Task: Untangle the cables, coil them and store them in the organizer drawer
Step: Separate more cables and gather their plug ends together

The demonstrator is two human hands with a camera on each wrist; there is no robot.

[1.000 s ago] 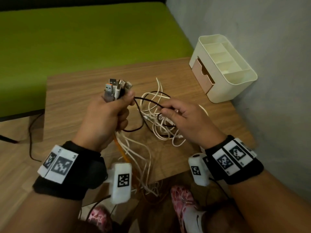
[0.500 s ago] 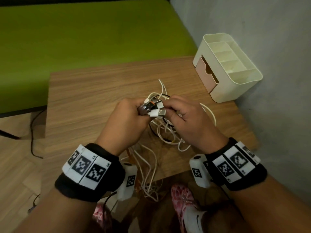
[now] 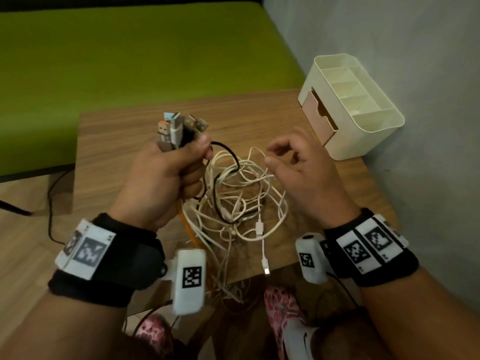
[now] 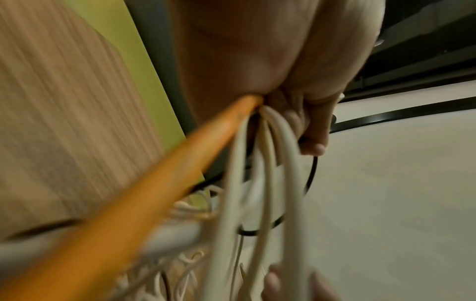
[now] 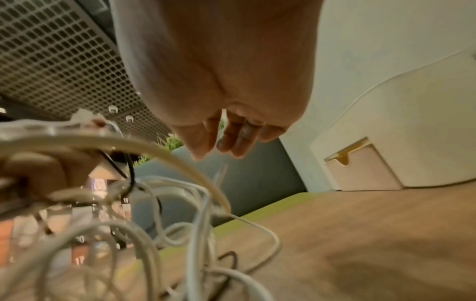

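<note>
Since half a second ago the two hands have drawn apart: the left hand (image 3: 166,178) has lifted its fistful of plugs back up, and the right hand (image 3: 304,172) has let go and moved off to the right.

At the far left lies a green mat (image 3: 130,53), behind the wooden table (image 3: 117,141). The left hand is clenched around a bundle of USB plugs (image 3: 179,128), which stick up out of the fist. From below the fist an orange cable (image 4: 180,163) and several white cables (image 4: 260,173) run down, with a black cable (image 3: 226,157) looping out beside the thumb. They all feed into the tangle of cables (image 3: 241,198) lying on the table between the hands, partly spilling over the near edge; one white connector end (image 3: 265,266) hangs there.

The right hand hovers just above the tangle, fingers (image 5: 237,140) loosely bent, grasping nothing. Further right, near the wall, stands the cream organizer (image 3: 363,126), its pink drawer (image 3: 319,115) slightly ajar.
</note>
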